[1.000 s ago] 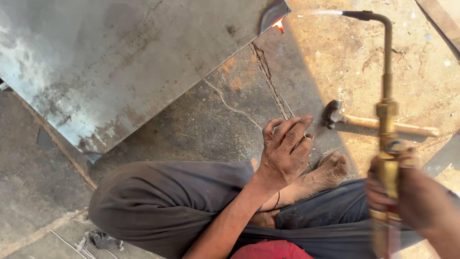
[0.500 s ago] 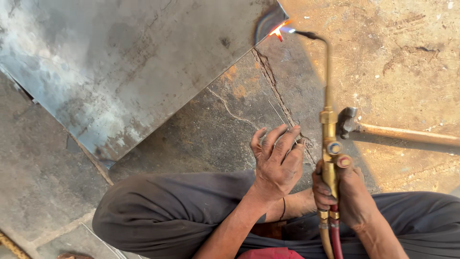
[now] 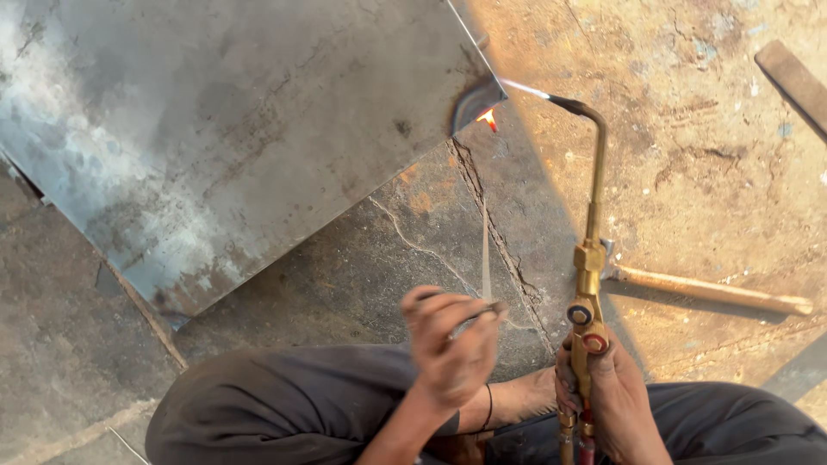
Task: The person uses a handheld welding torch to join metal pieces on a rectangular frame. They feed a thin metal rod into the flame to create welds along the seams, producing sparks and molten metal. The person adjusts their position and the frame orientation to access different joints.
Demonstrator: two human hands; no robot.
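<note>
Two hands work low in the view, above the person's bent, grey-trousered knees. Right hand (image 3: 613,398) is wrapped in a closed fist around the lower handle of a brass gas torch (image 3: 589,275), fingers curled tight about it just under the red and dark valve knobs. From that grip the torch rises as a slim brass tube, bends over at the top into a dark nozzle, and throws a thin pale flame leftward onto the near corner of a large grey steel sheet (image 3: 215,138). That corner shows a dark, curved heat mark with a small orange glowing spot (image 3: 488,118) at its edge. Left hand (image 3: 450,353) is blurred; its fingers look pinched together on a thin metal rod (image 3: 485,258) that points up toward the sheet. Behind the torch, a wooden-handled hammer (image 3: 706,290) lies on the cracked concrete floor (image 3: 413,241), well apart from the sheet.
</note>
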